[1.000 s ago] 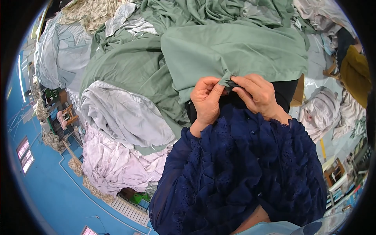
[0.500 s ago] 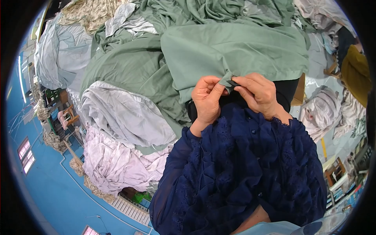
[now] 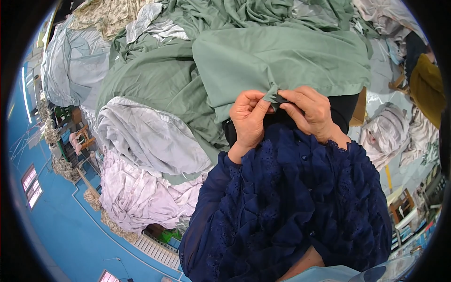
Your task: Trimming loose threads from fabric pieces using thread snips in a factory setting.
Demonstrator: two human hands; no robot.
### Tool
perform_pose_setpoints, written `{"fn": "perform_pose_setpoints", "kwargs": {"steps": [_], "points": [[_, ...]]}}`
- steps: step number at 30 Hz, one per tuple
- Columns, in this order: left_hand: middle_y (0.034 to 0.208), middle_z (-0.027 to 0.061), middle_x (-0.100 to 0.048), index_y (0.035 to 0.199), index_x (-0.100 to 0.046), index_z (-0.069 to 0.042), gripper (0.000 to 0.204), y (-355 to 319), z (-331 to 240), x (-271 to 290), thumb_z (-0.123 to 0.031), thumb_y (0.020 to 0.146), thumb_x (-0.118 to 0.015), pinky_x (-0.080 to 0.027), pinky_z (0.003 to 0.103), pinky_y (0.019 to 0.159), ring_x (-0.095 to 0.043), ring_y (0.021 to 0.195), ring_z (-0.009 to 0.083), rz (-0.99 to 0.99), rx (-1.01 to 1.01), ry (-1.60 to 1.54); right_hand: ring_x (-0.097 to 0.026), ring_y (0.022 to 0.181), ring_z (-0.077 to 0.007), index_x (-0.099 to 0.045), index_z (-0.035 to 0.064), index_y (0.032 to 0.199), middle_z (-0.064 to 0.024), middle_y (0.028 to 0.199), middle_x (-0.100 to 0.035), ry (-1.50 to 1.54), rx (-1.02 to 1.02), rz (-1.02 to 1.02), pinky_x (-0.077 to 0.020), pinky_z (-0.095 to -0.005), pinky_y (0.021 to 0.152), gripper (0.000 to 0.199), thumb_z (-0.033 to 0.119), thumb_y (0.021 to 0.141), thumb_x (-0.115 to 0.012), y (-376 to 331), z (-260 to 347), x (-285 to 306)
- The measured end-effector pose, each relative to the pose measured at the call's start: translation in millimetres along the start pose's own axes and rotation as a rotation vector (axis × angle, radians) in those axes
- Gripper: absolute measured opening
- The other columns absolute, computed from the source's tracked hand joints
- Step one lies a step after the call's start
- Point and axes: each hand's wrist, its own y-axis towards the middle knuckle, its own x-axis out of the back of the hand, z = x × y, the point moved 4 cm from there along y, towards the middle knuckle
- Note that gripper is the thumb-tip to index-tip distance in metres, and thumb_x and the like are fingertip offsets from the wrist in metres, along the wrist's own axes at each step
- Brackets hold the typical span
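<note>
A broad piece of green fabric [image 3: 282, 58] lies across my lap. My left hand [image 3: 250, 115] is closed in a pinch on a gathered edge of it, drawn up to a small point. Close against it, my right hand [image 3: 307, 109] is closed too, thumb and forefinger pinching a small dark object [image 3: 280, 99]. That object touches or nearly touches the pinched edge; its kind is mostly hidden by my fingers. Under the fabric shows black cloth [image 3: 342, 105] over my lap.
Heaped green cloth [image 3: 155, 84] surrounds me ahead and to the left. Beside it lie a pale grey cloth [image 3: 150, 134] and a pinkish-white pile [image 3: 141, 192]. At the right are a bundled whitish cloth [image 3: 387, 129], a cardboard box [image 3: 359, 109] and a mustard cloth [image 3: 427, 89].
My right hand has shifted very slightly at the pinched edge, and a bit more of the dark object shows. My left hand keeps its grip in the same place.
</note>
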Motion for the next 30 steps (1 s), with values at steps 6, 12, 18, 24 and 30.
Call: {"fn": "perform_pose_setpoints", "kwargs": {"steps": [6, 12, 18, 24, 30], "points": [[0.084, 0.0083, -0.069, 0.098, -0.060, 0.001, 0.009, -0.3, 0.8, 0.9, 0.001, 0.090, -0.064, -0.052, 0.021, 0.064, -0.063, 0.069, 0.0101, 0.018, -0.005, -0.011, -0.062, 0.065, -0.0234, -0.070, 0.0040, 0.102, -0.0089, 0.080, -0.065, -0.009, 0.009, -0.011, -0.0484, -0.0310, 0.058, 0.027, 0.006, 0.076, -0.076, 0.4, 0.4, -0.8], [0.081, 0.0090, -0.067, 0.100, -0.058, 0.002, 0.011, 0.9, 3.7, 1.4, 0.001, 0.091, -0.064, -0.052, 0.023, 0.062, -0.063, 0.066, 0.0127, 0.007, 0.021, 0.002, -0.061, 0.064, -0.0232, -0.071, 0.0044, 0.101, -0.0087, 0.079, -0.065, -0.006, 0.009, -0.017, -0.0477, -0.0308, 0.057, 0.026, 0.004, 0.075, -0.075, 0.8, -1.1, 0.0], [0.084, 0.0091, -0.068, 0.099, -0.059, 0.001, 0.009, 3.1, 4.9, 1.0, 0.001, 0.090, -0.063, -0.052, 0.022, 0.063, -0.063, 0.067, 0.0109, 0.025, 0.092, -0.079, -0.062, 0.065, -0.0206, -0.070, 0.0024, 0.103, -0.0098, 0.079, -0.065, 0.127, -0.100, -0.004, -0.0471, -0.0285, 0.058, 0.024, 0.002, 0.079, -0.073, -1.0, -6.5, 0.8], [0.083, 0.0088, -0.068, 0.099, -0.059, 0.001, 0.010, 3.4, 4.9, 2.9, 0.002, 0.090, -0.063, -0.052, 0.022, 0.063, -0.063, 0.067, 0.0108, 0.015, 0.097, -0.075, -0.063, 0.069, -0.0182, -0.070, 0.0018, 0.103, -0.0092, 0.081, -0.067, 0.201, -0.174, -0.006, -0.0470, -0.0263, 0.062, 0.021, 0.000, 0.082, -0.070, -1.3, -8.2, -0.5], [0.083, 0.0081, -0.068, 0.099, -0.059, 0.001, 0.010, 3.6, 6.4, 2.8, 0.002, 0.090, -0.062, -0.052, 0.022, 0.063, -0.062, 0.068, 0.0105, 0.009, 0.090, -0.078, -0.064, 0.073, -0.0177, -0.070, 0.0015, 0.103, -0.0085, 0.083, -0.068, 0.256, -0.215, -0.006, -0.0475, -0.0265, 0.064, 0.019, 0.001, 0.084, -0.069, -4.0, -12.7, 0.2]]}}
